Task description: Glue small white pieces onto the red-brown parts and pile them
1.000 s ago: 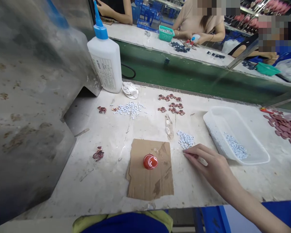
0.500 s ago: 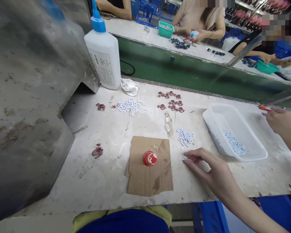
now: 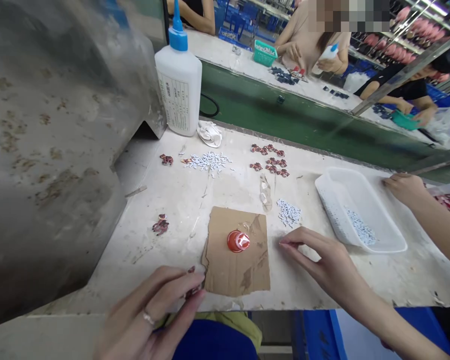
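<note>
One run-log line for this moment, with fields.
left hand: pinching small dark red piece | right hand: fingertips on table | cardboard: red cap

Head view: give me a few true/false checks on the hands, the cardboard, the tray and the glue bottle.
1. The left hand pinches a small dark red piece at the near table edge. True.
2. The right hand rests inside the white tray. False: it lies on the table, left of the tray, fingertips near a small pile of white bits.
3. A red cap sits on the cardboard. True.
4. The glue bottle lies on its side. False: it stands upright at the back of the table.
5. The tray holds red pieces. False: it holds white bits.
6. Another person's hand touches the tray's far right side. True.
</note>
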A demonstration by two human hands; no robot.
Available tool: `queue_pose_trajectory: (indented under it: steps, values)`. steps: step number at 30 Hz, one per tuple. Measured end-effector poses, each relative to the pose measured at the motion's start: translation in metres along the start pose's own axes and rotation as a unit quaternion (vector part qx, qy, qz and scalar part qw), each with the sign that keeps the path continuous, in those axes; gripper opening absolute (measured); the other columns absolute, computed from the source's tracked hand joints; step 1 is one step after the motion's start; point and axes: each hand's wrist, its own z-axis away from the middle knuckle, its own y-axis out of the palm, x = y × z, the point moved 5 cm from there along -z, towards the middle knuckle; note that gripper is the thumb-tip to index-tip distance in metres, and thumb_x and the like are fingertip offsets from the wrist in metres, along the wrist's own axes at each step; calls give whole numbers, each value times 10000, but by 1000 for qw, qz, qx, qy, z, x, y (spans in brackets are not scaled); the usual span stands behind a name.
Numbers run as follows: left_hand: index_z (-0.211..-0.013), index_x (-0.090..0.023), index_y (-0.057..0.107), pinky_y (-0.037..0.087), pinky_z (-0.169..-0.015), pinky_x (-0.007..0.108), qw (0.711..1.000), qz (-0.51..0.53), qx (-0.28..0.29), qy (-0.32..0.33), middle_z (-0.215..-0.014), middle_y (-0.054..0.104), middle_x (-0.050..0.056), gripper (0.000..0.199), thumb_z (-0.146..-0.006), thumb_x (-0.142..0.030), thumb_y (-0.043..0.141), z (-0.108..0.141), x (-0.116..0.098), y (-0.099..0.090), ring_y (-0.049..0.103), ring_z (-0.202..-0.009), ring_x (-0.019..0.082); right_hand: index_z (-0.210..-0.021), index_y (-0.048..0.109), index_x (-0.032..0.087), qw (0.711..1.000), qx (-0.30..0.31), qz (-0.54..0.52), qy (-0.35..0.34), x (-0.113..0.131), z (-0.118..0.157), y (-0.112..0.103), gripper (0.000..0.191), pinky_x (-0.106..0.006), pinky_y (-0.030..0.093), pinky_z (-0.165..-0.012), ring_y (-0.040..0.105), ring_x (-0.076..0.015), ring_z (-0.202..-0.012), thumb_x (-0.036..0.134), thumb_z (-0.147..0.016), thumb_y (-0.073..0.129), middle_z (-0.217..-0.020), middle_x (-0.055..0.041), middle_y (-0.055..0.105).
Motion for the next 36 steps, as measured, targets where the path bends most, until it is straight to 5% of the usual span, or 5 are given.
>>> queue_pose_trajectory:
  steps: [2,5,11,16,36]
  values:
    - [-1209,-251,654,492,-970,7,1000,-7,10,-14,-1047,745,-72,230,-991,-325,663,-3,0,7,732,-891,-5,-951,726,243,1000,3,-29,-11,11,-4,4,121,-323,576,-697,733,-199,-808,278,-1022,634,-904,-28,765]
    - [-1305,-264,619,436,-1073,12,1000,-13,23,-12,-1146,754,-88,297,-1014,-206,606,-1,-3,13,733,-986,-21,-988,742,254,997,0,-72,-29,27,-14,10,72,-298,588,-728,748,-174,-821,222,-994,679,-920,-3,787]
    - [-1186,-249,689,537,-866,40,999,19,-11,-35,-992,673,-34,266,-968,-106,639,4,-8,11,704,-890,1,-1047,729,232,992,-9,-70,-107,52,-28,16,159,-288,587,-697,726,-165,-818,124,-1000,623,-960,-39,767]
    - [-1228,-222,671,515,-1043,94,998,-5,-53,-34,-1173,722,-46,334,-935,-62,673,1,-12,10,706,-1027,33,-1050,737,220,987,-28,-43,-149,58,-31,16,171,-270,600,-715,716,-160,-833,99,-985,636,-969,-47,752]
    - [-1152,-231,689,544,-908,32,995,46,-72,-54,-1052,717,-72,283,-938,-47,661,-7,-24,19,704,-889,-11,-1045,732,237,980,-46,-161,-110,68,-22,12,230,-252,595,-734,708,-134,-852,40,-943,671,-949,-11,751]
